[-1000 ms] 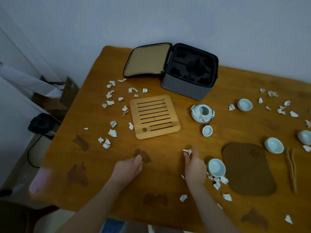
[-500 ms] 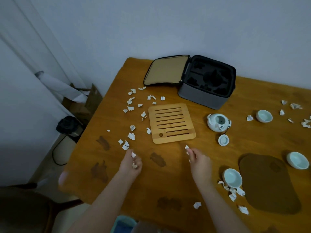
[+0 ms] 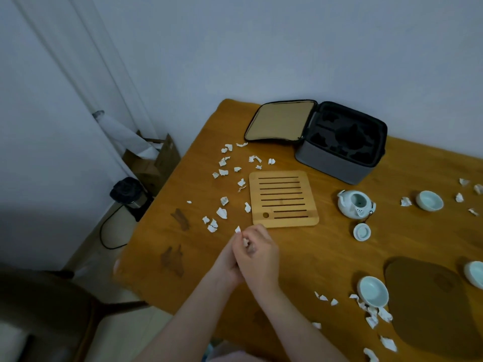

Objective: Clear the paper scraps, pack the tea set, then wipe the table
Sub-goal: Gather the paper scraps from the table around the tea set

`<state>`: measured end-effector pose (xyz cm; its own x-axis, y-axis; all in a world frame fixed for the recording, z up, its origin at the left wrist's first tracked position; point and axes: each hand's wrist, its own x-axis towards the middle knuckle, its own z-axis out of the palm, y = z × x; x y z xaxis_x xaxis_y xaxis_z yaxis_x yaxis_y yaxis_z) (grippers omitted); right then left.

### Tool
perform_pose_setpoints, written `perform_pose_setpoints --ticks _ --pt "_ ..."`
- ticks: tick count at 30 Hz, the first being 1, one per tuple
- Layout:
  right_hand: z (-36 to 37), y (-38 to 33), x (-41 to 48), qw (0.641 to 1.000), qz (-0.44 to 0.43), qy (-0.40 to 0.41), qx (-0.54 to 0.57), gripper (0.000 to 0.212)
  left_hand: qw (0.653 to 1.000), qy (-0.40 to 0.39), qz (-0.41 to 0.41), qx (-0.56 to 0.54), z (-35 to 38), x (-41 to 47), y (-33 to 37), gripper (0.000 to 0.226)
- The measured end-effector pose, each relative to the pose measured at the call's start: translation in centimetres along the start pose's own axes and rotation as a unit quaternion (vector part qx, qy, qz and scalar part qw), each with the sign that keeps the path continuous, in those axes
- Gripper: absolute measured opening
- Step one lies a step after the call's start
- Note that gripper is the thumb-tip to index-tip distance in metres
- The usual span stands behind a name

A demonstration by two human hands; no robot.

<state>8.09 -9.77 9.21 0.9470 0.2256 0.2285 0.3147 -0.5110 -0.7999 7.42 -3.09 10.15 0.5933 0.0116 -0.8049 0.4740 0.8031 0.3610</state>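
Littered table (image 3: 321, 259) meets the wall; just below the bamboo tray (image 3: 283, 198), right hand (image 3: 260, 257) pinches paper scraps (image 3: 245, 241), left hand (image 3: 226, 260) grip unclear.

Noted: bare surface (image 3: 308, 257) lies open on my right as far as the lid (image 3: 362, 232) and near cup (image 3: 372, 291). Ahead, the tray (image 3: 283, 198) blocks a straight reach to the case (image 3: 339, 142). A narrow lane runs between tray and teapot (image 3: 355, 205). Scraps (image 3: 221, 212) litter the stretch left of the tray; more crowd the near cup beside the mat (image 3: 431, 309).
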Motion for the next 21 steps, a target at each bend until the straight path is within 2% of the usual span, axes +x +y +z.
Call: perform_pose_setpoints --ticks 2,4,6,8,10,13,17,21 --pt "0.0 -0.1 -0.3 0.999 -0.037 0.007 -0.015 0.029 0.998 0.012 0.051 0.026 -0.4 -0.1 -0.8 0.027" --pt "0.0 -0.2 -0.5 0.997 -0.067 0.019 -0.034 0.024 0.996 -0.034 0.078 0.035 -0.5 0.1 -1.7 0.024" --pt "-0.2 -0.1 -0.7 0.996 -0.077 0.03 -0.032 0.022 0.996 -0.038 0.079 -0.009 -0.6 -0.2 -2.0 0.02" --pt "-0.5 0.1 -0.8 0.997 -0.068 0.03 -0.004 0.022 0.987 -0.096 0.057 -0.112 -0.4 -1.1 -2.2 0.011" --pt "-0.8 0.2 -1.0 0.997 -0.065 0.028 0.019 0.024 0.981 -0.126 0.056 -0.14 0.5 -2.7 -2.1 0.007" --pt "-1.2 0.3 -1.4 0.997 -0.069 0.031 0.034 0.025 0.981 -0.113 0.081 -0.135 0.4 -2.5 -2.6 0.02" --pt "-2.0 0.2 -1.6 0.995 -0.076 0.039 0.05 0.02 0.978 -0.118 0.088 -0.147 0.9 -3.1 -3.2 0.018" --pt "-2.7 0.3 -2.0 0.996 -0.057 0.026 0.068 0.011 0.977 -0.099 0.077 -0.172 1.1 -3.0 -3.7 0.027"
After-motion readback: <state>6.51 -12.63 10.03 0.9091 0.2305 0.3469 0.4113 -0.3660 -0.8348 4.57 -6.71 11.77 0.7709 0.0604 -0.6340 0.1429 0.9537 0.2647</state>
